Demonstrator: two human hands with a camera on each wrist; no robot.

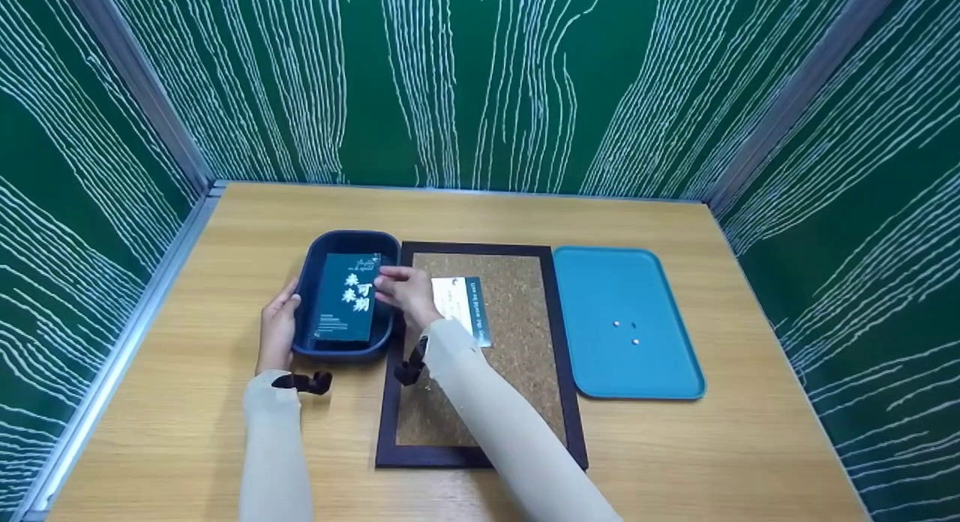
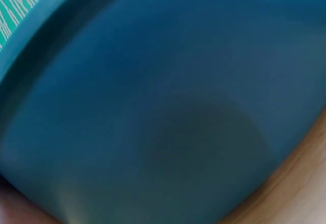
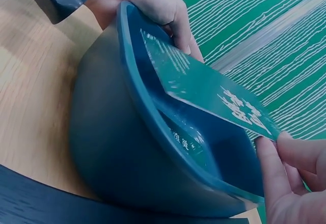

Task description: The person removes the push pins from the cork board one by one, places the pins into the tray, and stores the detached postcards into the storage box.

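My right hand (image 1: 407,291) pinches the right edge of a dark green card (image 1: 347,297) with white characters, between thumb and fingers. The card is tilted over the mouth of a deep blue plastic bin (image 1: 344,355). Beneath it, inside the bin, another green printed card (image 3: 186,140) shows in the right wrist view. On the bin's left side, my left hand (image 1: 279,328) grips the rim, with digits over the edge (image 3: 181,30). The bin's outer wall (image 2: 153,81) fills most of the left wrist view, where the left hand is mostly out of sight.
A cork board (image 1: 517,394) in a dark frame lies right of the bin. On it rests a white and green card (image 1: 459,306), partly behind my right wrist. A blue tray (image 1: 615,282) with small pin-like pieces (image 1: 635,342) lies farther right. Green patterned walls (image 1: 510,79) enclose the table.
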